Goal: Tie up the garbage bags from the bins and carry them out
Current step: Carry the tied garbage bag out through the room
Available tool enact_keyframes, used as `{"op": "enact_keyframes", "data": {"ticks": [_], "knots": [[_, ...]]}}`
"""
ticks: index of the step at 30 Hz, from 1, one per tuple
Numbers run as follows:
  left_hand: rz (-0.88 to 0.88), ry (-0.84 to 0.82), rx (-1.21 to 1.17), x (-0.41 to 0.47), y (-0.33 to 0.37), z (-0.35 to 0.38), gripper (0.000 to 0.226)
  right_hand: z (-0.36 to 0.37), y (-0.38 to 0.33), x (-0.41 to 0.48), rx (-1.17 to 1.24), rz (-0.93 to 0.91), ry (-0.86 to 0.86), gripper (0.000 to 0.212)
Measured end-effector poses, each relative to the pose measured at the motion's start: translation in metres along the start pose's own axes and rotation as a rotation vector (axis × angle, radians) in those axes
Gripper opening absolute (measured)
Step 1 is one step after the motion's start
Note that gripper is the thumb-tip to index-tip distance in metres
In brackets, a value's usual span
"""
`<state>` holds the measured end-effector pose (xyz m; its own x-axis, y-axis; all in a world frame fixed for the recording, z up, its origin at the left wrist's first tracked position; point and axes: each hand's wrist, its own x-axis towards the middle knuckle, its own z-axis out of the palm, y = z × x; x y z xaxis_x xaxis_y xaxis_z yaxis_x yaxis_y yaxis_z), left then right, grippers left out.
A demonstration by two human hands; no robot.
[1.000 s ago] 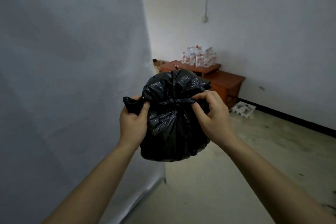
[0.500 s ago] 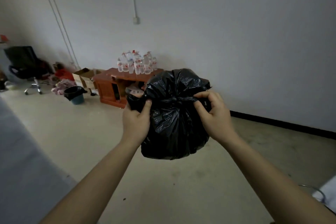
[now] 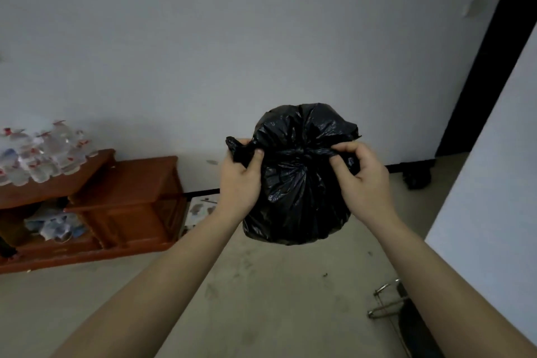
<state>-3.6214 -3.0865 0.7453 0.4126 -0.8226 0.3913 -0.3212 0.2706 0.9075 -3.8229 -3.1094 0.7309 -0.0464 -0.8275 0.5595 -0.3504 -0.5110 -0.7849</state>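
Fingers (image 3: 255, 157) of the left hand (image 3: 239, 183) curl round a twisted flap of black plastic, thumb pressing it vs the bag's side. Fingertips (image 3: 338, 154) of the right hand (image 3: 364, 183) pinch the opp. flap, bunched tight. The flaps meet at a knot mid-front of the garbage bag (image 3: 299, 203), which hangs full & round btwn both hands, up in the air over the concrete floor (image 3: 261, 285). Forearms reach in from the bottom edge. Behind-left: low red-brown cabinet (image 3: 130, 197) w/ water bottles (image 3: 43, 154) on top. Right: white panel (image 3: 494, 183); metal frame (image 3: 386, 302) below it.
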Motion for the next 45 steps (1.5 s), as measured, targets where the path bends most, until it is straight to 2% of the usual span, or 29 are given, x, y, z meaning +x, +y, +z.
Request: {"op": "enact_keyframes", "data": {"ticks": [5, 11, 18, 22, 28, 30, 38, 45], "knots": [[-0.004, -0.063, -0.021, 0.115, -0.023, 0.114, 0.012, -0.005, 0.083, 0.134, -0.024, 0.035, 0.071, 0.018], [0.01, -0.071, -0.025, 0.235, -0.051, 0.207, 0.01, 0.002, 0.156, 0.256, -0.066, 0.023, 0.083, 0.017], [-0.054, -0.205, -0.104, 0.373, -0.124, 0.35, 0.004, 0.012, 0.286, 0.398, -0.103, 0.101, 0.16, 0.013], [-0.049, -0.326, -0.138, 0.463, -0.15, 0.443, 0.013, 0.005, 0.34, 0.481, -0.175, 0.137, 0.247, 0.013], [-0.064, -0.56, -0.238, 0.544, -0.149, 0.603, 0.022, -0.053, 0.419, 0.578, -0.294, 0.247, 0.419, 0.017], [-0.059, -0.611, -0.215, 0.557, -0.158, 0.656, 0.018, -0.073, 0.452, 0.598, -0.311, 0.281, 0.46, 0.02], [-0.122, -0.683, -0.178, 0.611, -0.193, 0.881, 0.017, -0.165, 0.626, 0.703, -0.178, 0.411, 0.58, 0.009], [-0.139, -0.732, -0.067, 0.672, -0.198, 1.038, 0.027, -0.238, 0.737, 0.819, -0.078, 0.55, 0.567, 0.011]]}}
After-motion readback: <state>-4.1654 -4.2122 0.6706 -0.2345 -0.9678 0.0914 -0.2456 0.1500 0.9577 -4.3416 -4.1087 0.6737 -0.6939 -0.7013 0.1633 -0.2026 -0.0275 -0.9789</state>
